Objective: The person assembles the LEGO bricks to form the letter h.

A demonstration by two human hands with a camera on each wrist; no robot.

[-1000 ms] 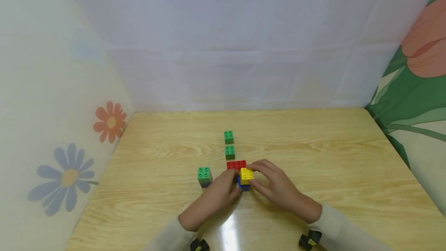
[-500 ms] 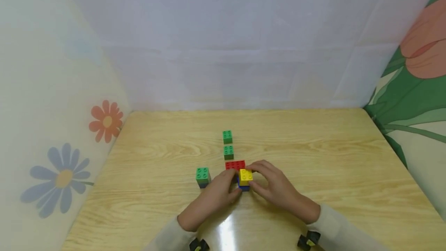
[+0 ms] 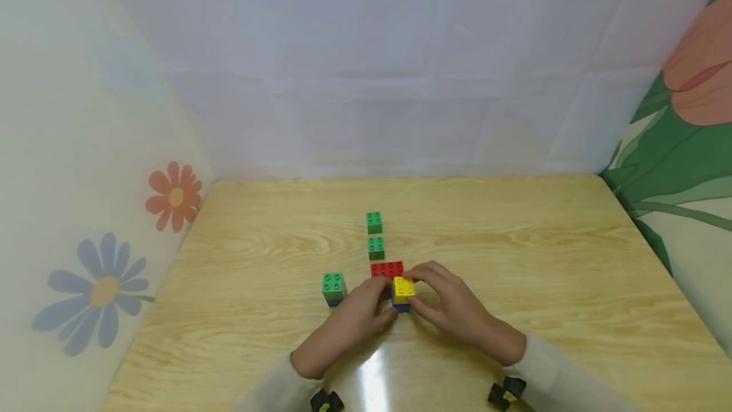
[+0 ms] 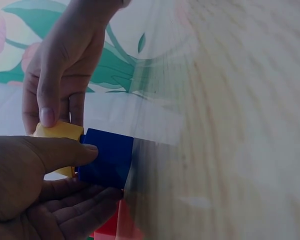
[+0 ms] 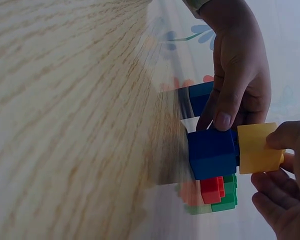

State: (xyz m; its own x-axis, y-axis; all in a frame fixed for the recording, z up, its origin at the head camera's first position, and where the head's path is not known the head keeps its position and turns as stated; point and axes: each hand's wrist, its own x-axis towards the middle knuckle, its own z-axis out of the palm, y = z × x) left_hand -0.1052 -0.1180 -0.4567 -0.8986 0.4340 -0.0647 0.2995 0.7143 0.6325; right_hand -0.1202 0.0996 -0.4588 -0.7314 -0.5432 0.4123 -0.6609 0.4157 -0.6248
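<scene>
Two pinches bracket one short column: the left hand (image 3: pixel 363 307) holds the blue block (image 4: pixel 110 160) between thumb and fingers, and the right hand (image 3: pixel 454 301) pinches the yellow block (image 5: pixel 257 149) by its sides, thumb against fingers. The blue one, just off the left fingertips, appears to stand on the table (image 3: pixel 515 240); the yellow one sits on top, level with the right fingertips, a thin line of studs showing between them, so it is probably not fully seated.

Both look like hard, glossy plastic: likely light, stiff and difficult to break, though smooth faces could slide under dry fingertips. Opposite flat walls seem the best hold, low on the blue block and midway up the yellow, leaving the studs clear.

Just beyond the left fingers lies the red block (image 3: pixel 387 269), partly covered by them. Left of that hand, near it, stands a green-topped stack (image 3: pixel 334 286). Farther past both hands, the nearer green block (image 3: pixel 376 248) and the farther green block (image 3: pixel 374 222) stand in line.
</scene>
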